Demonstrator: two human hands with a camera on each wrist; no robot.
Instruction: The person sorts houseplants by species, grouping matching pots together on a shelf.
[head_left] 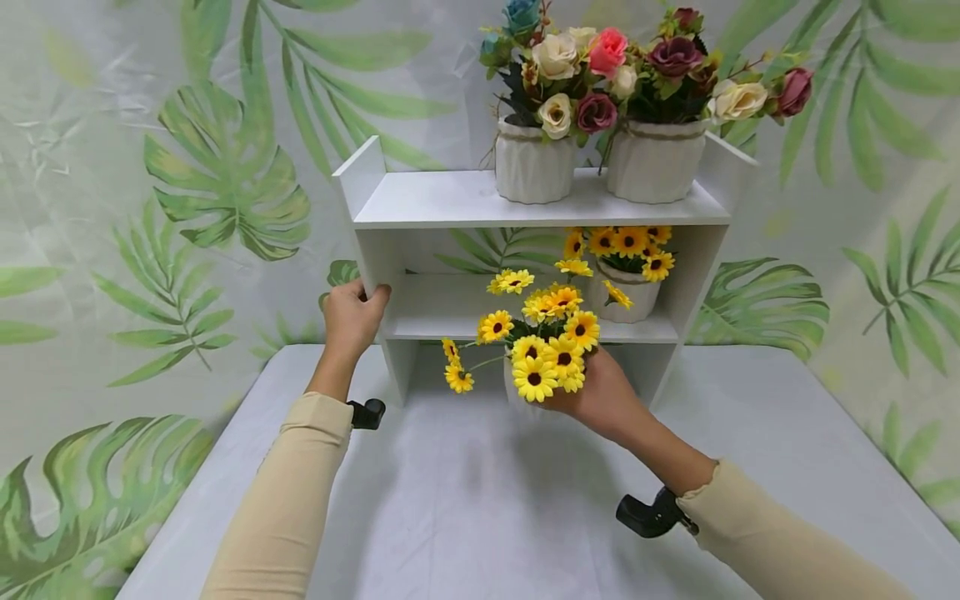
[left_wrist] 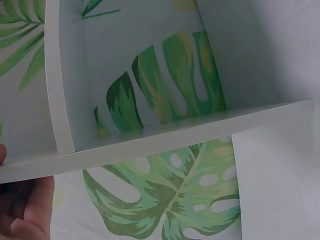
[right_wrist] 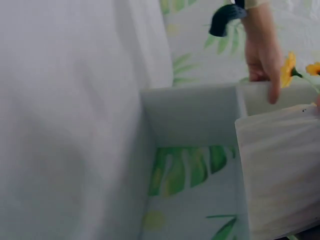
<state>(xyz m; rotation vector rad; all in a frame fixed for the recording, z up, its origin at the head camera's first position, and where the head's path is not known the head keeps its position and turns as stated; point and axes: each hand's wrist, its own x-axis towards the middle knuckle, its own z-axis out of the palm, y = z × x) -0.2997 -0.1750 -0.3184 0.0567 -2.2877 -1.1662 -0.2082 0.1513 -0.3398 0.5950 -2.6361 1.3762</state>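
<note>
The right hand [head_left: 600, 400] was wrapped around a white pot of yellow sunflowers [head_left: 543, 342], holding it just in front of the white shelf unit [head_left: 465, 200] and level with the bottom opening beneath the middle board — the pot itself was almost wholly hidden behind the blooms and the fingers in the head view. In the right wrist view the ribbed white wall of the pot [right_wrist: 280, 170] filled the right side, close to the unit's side panel.

The left hand [head_left: 352, 317] gripped the front edge of the unit's left side panel at the height of the middle board, fingers curled round the edge. The left wrist view showed only a bit of the palm [left_wrist: 25, 207] beneath the white board edge.

The unit stood at the back of the white counter [head_left: 480, 500], against a backdrop printed with green leaves [head_left: 225, 175]. On the middle board, at the right, sat a second pot of sunflowers [head_left: 626, 275]. On the top board stood two white ribbed pots of mixed roses — one [head_left: 534, 167] near the centre, the other [head_left: 656, 158] just to its right, their blooms touching. Both forearms wore beige sleeves [head_left: 288, 500], each with a black camera mount [head_left: 648, 512] at the wrist.
</note>
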